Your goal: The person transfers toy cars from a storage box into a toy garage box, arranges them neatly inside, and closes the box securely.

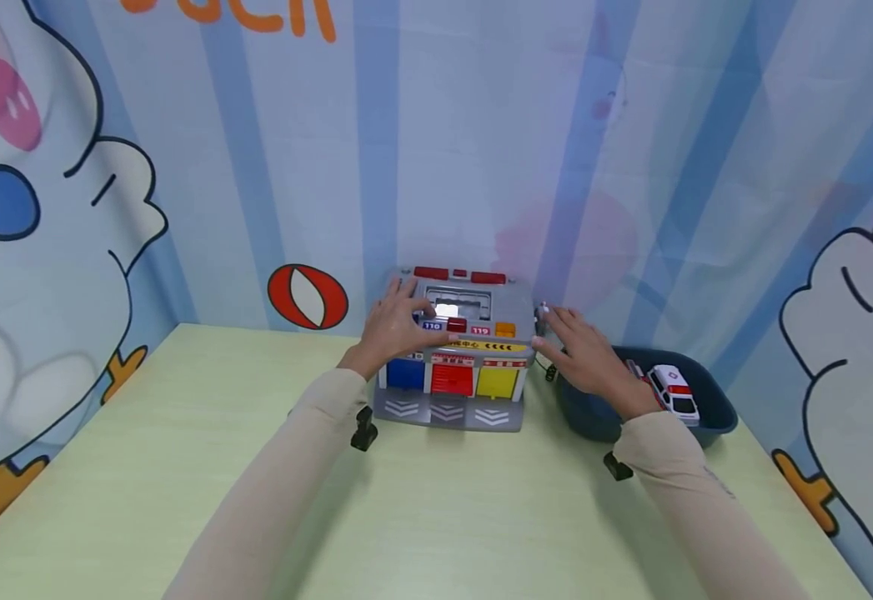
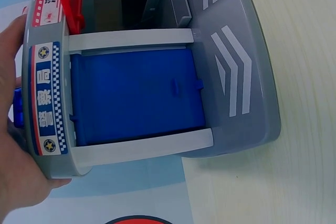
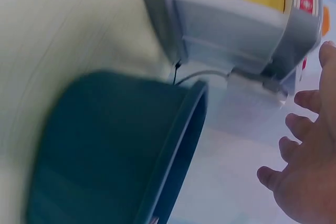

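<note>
A toy garage (image 1: 447,350) with blue, red and yellow doors stands at the back of the table. My left hand (image 1: 394,329) rests over its upper left corner, thumb stretched along the front edge by the red button (image 1: 456,324). Whether that button is pressed cannot be told. In the left wrist view, the blue door (image 2: 134,95) is down, while the red door (image 2: 71,3) sticks outward and the bay behind shows. My right hand (image 1: 582,354) is beside the garage's right side, fingers spread and holding nothing; in the right wrist view its fingertips (image 3: 291,148) look apart from the wall.
A dark blue-green bin (image 1: 586,412) stands to the right, under my right forearm, with a white and red toy ambulance (image 1: 674,392) in it. A thin cord (image 3: 202,74) hangs between bin and garage. Behind the table is a printed curtain (image 1: 466,142).
</note>
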`<state>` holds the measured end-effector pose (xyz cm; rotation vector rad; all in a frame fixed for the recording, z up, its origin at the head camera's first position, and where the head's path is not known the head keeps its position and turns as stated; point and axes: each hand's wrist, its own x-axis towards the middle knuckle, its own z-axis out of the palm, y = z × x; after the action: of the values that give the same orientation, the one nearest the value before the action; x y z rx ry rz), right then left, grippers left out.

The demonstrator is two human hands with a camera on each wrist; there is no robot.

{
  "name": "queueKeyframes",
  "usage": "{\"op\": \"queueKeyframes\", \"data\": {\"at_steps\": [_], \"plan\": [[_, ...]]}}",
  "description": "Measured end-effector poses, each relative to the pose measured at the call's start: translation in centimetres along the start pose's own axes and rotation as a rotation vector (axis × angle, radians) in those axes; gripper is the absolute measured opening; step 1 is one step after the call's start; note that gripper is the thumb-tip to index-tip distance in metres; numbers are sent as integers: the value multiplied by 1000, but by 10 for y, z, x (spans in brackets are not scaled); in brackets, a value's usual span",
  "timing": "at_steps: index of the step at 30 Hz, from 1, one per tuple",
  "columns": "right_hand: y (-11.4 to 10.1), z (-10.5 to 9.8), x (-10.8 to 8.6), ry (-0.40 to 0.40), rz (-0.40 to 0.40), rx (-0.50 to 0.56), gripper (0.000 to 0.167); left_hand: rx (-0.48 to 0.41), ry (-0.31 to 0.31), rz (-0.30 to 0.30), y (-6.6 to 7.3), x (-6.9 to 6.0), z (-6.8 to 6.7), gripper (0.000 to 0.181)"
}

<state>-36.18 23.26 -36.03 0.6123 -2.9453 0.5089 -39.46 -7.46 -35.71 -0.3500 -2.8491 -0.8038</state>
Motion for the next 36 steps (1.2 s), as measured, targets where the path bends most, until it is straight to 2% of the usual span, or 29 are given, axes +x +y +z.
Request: {"op": "queueKeyframes", "data": {"at_steps": [10,21,29,36], "plan": [[38,-9,-17,-47,60,-46,73,4,0,-16,2,-1,-1,54],[75,-14,-34,-175,11,-115,83,0,12,-9,1,-3,1,56],[89,-13,-39,-208,-32,-186,82,10,10,-10,1,-3,0,58],[94,-14,-41,-249,-22,-202,80,4,2,-10,1,-4,0,57]]}}
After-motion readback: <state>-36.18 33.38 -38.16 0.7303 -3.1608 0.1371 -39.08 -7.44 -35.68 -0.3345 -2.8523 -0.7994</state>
